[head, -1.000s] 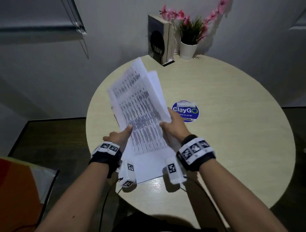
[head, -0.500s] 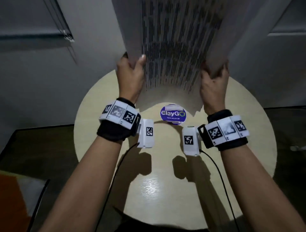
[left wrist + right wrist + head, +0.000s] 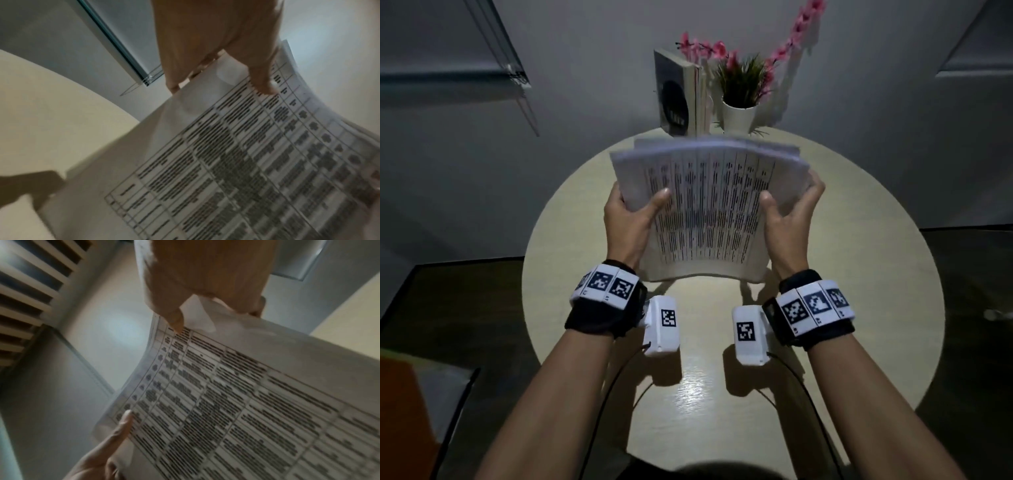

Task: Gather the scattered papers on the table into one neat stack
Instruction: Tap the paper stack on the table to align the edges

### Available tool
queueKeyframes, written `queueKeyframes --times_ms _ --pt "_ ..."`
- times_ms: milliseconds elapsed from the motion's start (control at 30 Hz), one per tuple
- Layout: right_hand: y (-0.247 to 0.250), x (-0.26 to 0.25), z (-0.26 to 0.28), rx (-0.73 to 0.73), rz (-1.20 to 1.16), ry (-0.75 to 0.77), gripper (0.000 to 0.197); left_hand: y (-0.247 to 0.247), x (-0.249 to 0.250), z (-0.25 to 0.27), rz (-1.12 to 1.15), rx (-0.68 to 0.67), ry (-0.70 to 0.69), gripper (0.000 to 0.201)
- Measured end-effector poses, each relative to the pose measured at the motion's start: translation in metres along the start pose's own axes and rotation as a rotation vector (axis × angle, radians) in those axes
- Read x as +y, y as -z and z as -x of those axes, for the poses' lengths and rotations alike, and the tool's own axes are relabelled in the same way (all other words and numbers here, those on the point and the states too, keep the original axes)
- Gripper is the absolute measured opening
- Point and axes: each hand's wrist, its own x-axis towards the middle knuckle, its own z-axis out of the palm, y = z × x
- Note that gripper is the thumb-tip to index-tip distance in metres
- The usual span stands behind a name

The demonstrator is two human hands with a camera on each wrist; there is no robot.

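Note:
A bundle of printed white papers (image 3: 709,212) with tables of dark text stands nearly upright over the round beige table (image 3: 859,274), its lower edge at or just above the tabletop. My left hand (image 3: 631,214) grips the bundle's left side, thumb on the front sheet, fingers behind. My right hand (image 3: 789,209) grips the right side the same way. The sheets' top edges are slightly fanned and uneven. In the left wrist view the papers (image 3: 246,154) curve under my left hand (image 3: 222,73). The right wrist view shows the papers (image 3: 236,402) pinched by my right hand (image 3: 205,305).
An upright book (image 3: 678,96) and a white pot with a green plant and pink flowers (image 3: 741,96) stand at the table's far edge, just behind the papers. Dark floor surrounds the table. An orange object (image 3: 404,411) lies low at the left.
The bundle came down from high in front of the camera to stand low over the table. Both hands dropped with it, still gripping its sides. It now hides the blue sticker.

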Motion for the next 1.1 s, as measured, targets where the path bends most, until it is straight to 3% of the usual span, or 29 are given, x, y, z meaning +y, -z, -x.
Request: queueKeyframes --times_ms 67,133,267,400,500,600,667,733,800,866,1000,1100 --pt "0.001 0.007 -0.001 -0.060 -0.017 -0.112 0.062 0.005 -0.007 0.003 0.006 -0.051 0.053 0.044" --pt "0.000 0.012 -0.005 -0.104 0.033 -0.166 0.057 0.005 -0.009 0.003 -0.016 -0.086 0.102 0.048" --pt "0.001 0.011 -0.016 -0.069 0.071 -0.107 0.040 0.007 -0.009 0.001 -0.039 -0.061 0.077 0.032" --pt "-0.013 0.011 -0.010 -0.197 0.256 -0.036 0.031 -0.006 -0.019 0.008 -0.180 -0.075 0.085 0.032" --pt "-0.024 -0.001 -0.012 -0.102 0.323 0.127 0.018 -0.016 -0.011 0.002 -0.250 0.061 0.015 0.025" --pt "-0.012 -0.018 -0.029 0.030 0.121 0.198 0.011 -0.007 0.010 -0.010 -0.165 0.111 -0.067 0.014" --pt "0.002 -0.020 -0.034 -0.010 -0.028 0.160 0.034 0.003 0.015 -0.012 -0.081 0.047 -0.062 0.019" --pt "0.009 -0.014 -0.031 -0.114 -0.020 0.040 0.057 0.007 0.006 -0.007 -0.056 -0.047 0.001 0.026" --pt "0.007 -0.003 -0.023 -0.188 0.051 -0.061 0.055 0.007 -0.009 0.001 -0.071 -0.112 0.098 0.031" --pt "0.005 0.009 -0.020 -0.169 0.068 -0.110 0.046 0.007 -0.019 0.006 -0.113 -0.134 0.143 0.035" --pt "0.002 0.020 -0.027 -0.128 0.137 -0.108 0.038 -0.001 -0.013 -0.003 -0.207 0.021 0.096 0.033" --pt "0.009 0.042 -0.028 0.013 0.216 -0.219 0.055 -0.007 -0.002 -0.010 -0.123 0.074 0.077 0.012"
